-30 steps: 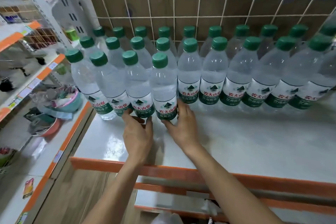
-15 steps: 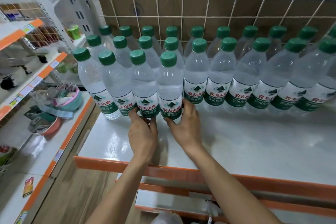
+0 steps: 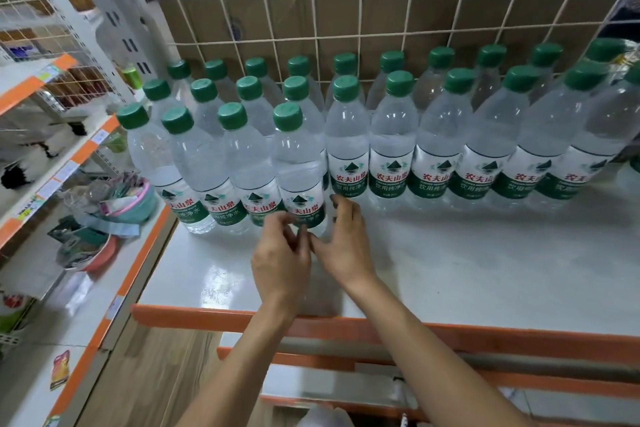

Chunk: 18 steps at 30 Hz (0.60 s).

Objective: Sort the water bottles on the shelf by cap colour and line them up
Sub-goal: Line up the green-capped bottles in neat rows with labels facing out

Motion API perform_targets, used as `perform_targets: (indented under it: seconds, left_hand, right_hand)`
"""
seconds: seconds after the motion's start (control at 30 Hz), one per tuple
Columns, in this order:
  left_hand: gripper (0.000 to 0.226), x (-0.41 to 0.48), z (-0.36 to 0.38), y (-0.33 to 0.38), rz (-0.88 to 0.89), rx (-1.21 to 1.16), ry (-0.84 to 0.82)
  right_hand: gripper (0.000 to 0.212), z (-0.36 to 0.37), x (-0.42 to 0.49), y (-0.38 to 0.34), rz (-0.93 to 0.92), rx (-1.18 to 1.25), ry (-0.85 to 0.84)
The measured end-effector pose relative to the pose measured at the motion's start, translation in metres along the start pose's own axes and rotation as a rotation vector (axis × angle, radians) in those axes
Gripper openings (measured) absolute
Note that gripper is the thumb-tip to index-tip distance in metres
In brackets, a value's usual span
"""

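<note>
Green caps (image 3: 287, 116) and green-white labels (red lettering) (image 3: 304, 211) are seen on clear bottles (image 3: 347, 135); shelf (image 3: 450, 263) white, orange-edged.

Left hand (image 3: 280, 253), right hand (image 3: 343, 246) bare; 2 forearms (image 3: 242, 357) bare to frame edge.

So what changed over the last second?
Both hands let go of the front bottles: left hand and right hand have drawn back slightly, fingers loose and blurred, gripping nothing. The four front bottles and the rows behind stand as before.
</note>
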State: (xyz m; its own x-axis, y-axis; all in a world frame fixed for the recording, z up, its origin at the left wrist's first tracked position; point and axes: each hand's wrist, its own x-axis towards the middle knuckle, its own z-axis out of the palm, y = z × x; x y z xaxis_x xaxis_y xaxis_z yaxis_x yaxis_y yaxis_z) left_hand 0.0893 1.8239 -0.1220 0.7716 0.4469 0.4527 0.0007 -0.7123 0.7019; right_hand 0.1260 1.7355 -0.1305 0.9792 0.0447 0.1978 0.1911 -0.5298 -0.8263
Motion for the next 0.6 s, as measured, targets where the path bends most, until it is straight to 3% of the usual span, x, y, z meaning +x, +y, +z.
perform_targets:
  seconds: [0.13,0.43,0.6]
  left_hand:
    - [0.017,-0.013,0.032,0.034,0.238,-0.071,-0.107]
    - [0.022,-0.073,0.146,0.19,0.535,-0.248,-0.538]
    - [0.053,-0.118,0.209,0.267,0.561,-0.261,-0.81]
  right_hand:
    - [0.051,-0.055,-0.014,0.02,-0.039,-0.065,0.083]
    - [0.046,-0.229,-0.049,0.105,0.178,-0.288,0.494]
    - [0.047,-0.31,-0.069,0.156,0.326,-0.343,0.652]
